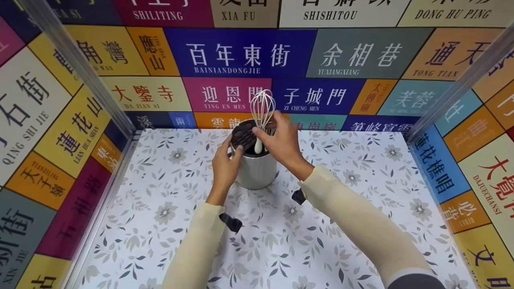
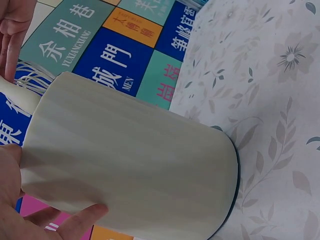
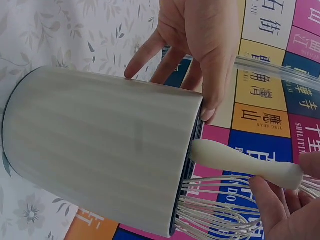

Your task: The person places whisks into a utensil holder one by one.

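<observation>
A cream, cylindrical utensil holder (image 1: 257,172) stands upright on the table. My left hand (image 1: 227,162) grips it at its left side, with the thumb at the rim and fingers along the outer wall in the right wrist view. Above the mouth, my right hand (image 1: 283,138) pinches a whisk (image 3: 245,160) where handle meets wires. Its wire loops point up, and its pale handle points down at the opening. Wires of a second whisk (image 3: 215,220) stick out of the holder. A dark piece with holes (image 1: 244,135) shows at the mouth's left; the holder's inside is mostly hidden.
The table (image 1: 168,241) bears a white leaf-and-flower cover. Colourful sign-covered panels (image 1: 241,52) rise behind and at both sides, with clear corner posts (image 1: 92,76) between them. Dark straps (image 1: 231,222) sit at the wrists.
</observation>
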A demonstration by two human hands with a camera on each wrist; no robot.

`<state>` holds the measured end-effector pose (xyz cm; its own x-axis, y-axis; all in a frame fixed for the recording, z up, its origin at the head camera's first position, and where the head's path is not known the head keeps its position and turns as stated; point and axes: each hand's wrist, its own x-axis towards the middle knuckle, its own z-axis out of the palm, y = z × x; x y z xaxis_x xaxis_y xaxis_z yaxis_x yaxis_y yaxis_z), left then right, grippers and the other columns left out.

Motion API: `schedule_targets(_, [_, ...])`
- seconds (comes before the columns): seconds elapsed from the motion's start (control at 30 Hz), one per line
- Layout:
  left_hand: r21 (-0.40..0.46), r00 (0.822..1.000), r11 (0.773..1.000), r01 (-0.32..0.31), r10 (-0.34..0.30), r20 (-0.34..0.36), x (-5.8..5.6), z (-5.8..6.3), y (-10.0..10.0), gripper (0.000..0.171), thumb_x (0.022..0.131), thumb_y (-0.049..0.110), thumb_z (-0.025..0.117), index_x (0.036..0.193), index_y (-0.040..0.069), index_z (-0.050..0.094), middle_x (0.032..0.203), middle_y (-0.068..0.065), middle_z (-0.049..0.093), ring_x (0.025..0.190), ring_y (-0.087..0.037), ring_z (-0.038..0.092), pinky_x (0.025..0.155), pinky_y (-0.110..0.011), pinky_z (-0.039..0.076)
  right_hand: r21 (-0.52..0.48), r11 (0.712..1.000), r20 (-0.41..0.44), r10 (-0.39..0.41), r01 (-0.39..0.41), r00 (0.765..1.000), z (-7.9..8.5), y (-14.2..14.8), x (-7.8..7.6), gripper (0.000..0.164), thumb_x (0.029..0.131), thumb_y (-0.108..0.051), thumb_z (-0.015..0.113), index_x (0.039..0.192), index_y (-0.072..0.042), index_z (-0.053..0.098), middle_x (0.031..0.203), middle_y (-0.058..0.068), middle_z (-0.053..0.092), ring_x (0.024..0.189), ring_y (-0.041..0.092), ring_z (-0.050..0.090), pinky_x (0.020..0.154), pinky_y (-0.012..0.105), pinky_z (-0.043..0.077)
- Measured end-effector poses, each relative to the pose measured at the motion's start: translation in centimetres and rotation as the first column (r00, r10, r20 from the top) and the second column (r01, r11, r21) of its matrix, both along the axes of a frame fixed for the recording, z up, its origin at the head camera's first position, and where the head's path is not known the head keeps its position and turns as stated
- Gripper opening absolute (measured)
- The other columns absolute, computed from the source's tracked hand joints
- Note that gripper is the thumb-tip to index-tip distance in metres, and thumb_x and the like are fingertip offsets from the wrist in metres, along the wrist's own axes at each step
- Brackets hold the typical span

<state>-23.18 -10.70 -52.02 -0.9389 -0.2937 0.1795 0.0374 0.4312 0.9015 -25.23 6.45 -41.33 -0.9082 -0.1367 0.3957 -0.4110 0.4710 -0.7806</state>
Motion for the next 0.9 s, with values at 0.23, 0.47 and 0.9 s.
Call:
schedule_targets(0.23, [0.003, 1.0, 1.0, 0.009, -0.009, 0.005, -0.01, 0.06, 0.13, 0.055, 0.101, 0.032, 0.062, 0.152, 0.016, 0.05, 0.146, -0.015, 0.058, 0.135, -0.026, 0.054, 0.108, -0.041, 0.053, 0.02, 0.999, 0.021, -0.025, 0.024, 0.999, -0.63, -0.03, 0.63, 0.051, 0.086, -0.027, 0.083, 0.127, -0.006, 0.06, 0.116, 0.011, 0.071, 0.108, 0.025, 0.071, 0.094, 0.041, 0.057])
schedule_targets(0.47, [0.002, 1.0, 1.0, 0.007, -0.007, -0.009, -0.06, 0.03, -0.13, 0.054, 0.101, 0.031, 0.062, 0.152, 0.015, 0.051, 0.144, -0.015, 0.059, 0.133, -0.026, 0.056, 0.107, -0.041, 0.053, -0.002, 1.0, 0.002, -0.016, 0.016, 1.0, -0.69, -0.25, 0.72, 0.07, 0.081, -0.031, 0.088, 0.138, -0.008, 0.055, 0.129, 0.01, 0.067, 0.106, 0.024, 0.068, 0.092, 0.037, 0.057])
schedule_targets(0.9, [-0.007, 1.0, 1.0, -0.005, 0.005, -0.024, 0.42, 0.23, 0.53, 0.054, 0.101, 0.03, 0.062, 0.151, 0.015, 0.051, 0.143, -0.017, 0.059, 0.131, -0.029, 0.058, 0.105, -0.044, 0.055, 0.033, 0.999, -0.147, 0.006, -0.001, 0.989, -0.54, -0.2, 0.83, 0.054, 0.082, -0.033, 0.087, 0.124, -0.007, 0.064, 0.116, 0.01, 0.067, 0.101, 0.021, 0.067, 0.088, 0.035, 0.057])
